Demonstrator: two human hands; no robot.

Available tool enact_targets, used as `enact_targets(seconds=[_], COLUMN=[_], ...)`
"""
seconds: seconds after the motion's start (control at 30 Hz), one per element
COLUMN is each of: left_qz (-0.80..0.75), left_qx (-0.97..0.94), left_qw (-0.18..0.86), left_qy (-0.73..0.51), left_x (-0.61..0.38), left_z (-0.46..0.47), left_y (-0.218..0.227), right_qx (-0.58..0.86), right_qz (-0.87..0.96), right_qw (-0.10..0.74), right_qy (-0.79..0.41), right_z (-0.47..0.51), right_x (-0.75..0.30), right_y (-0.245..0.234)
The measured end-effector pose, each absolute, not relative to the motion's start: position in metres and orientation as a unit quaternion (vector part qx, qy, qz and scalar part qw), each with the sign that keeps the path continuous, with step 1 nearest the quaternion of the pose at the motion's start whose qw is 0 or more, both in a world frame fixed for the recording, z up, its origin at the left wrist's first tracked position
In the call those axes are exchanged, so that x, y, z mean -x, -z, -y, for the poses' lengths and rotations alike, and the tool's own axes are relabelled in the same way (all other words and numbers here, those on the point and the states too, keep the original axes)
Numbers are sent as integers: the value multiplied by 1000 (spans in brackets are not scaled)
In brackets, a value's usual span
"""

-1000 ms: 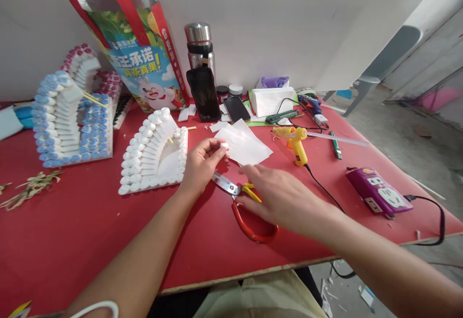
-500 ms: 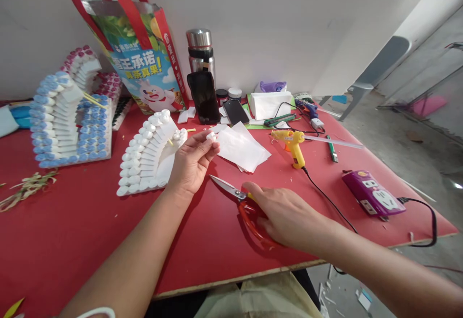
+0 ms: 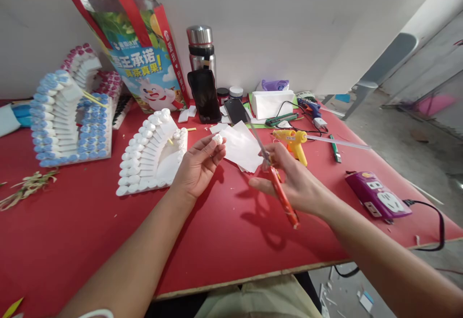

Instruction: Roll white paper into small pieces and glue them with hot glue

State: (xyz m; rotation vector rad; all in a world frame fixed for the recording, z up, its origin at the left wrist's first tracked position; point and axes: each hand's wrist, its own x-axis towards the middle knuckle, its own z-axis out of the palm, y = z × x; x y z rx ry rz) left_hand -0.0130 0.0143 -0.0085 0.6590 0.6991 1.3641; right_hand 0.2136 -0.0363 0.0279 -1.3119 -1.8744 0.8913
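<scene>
My left hand point(image 3: 199, 164) is raised over the red table point(image 3: 72, 221) and pinches a small white foam piece point(image 3: 217, 138) at its fingertips. My right hand point(image 3: 294, 183) is closed on red-handled scissors point(image 3: 278, 190), lifted off the table with the blades pointing up and away toward the back. White sheets point(image 3: 241, 146) lie on the table between the two hands. A white stepped foam model point(image 3: 154, 154) stands just left of my left hand.
A blue foam model point(image 3: 65, 120) and a pink one point(image 3: 81, 64) stand at the left. A printed bag point(image 3: 141, 62), a steel flask point(image 3: 200, 48), phones, a tissue box point(image 3: 271, 102), a yellow glue gun point(image 3: 294, 144) and a purple power strip point(image 3: 379, 196) with its cable lie at the back and right.
My right hand took hold of the scissors lying on the table and lifted them, blades now pointing up. My left hand stayed raised with the white piece.
</scene>
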Motion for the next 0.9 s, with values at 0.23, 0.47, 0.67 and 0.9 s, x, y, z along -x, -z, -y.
enact_targets(seconds=[0.23, 0.47, 0.67, 0.9], left_qz=[-344, -335, -336, -347], left_qx=[-331, -370, -388, -412], left_qw=[659, 652, 647, 621], left_qy=[-581, -571, -564, -569], left_x=[8, 1, 0, -3], left_z=[-8, -4, -4, -2], left_y=[9, 11, 11, 7], right_qx=[526, 533, 536, 543], right_qz=[792, 789, 777, 772], right_qw=[272, 259, 262, 257], right_qy=[-149, -163, -202, -208], right_z=[21, 21, 21, 20], right_x=[-189, -190, -191, -191], right_y=[-7, -1, -1, -1])
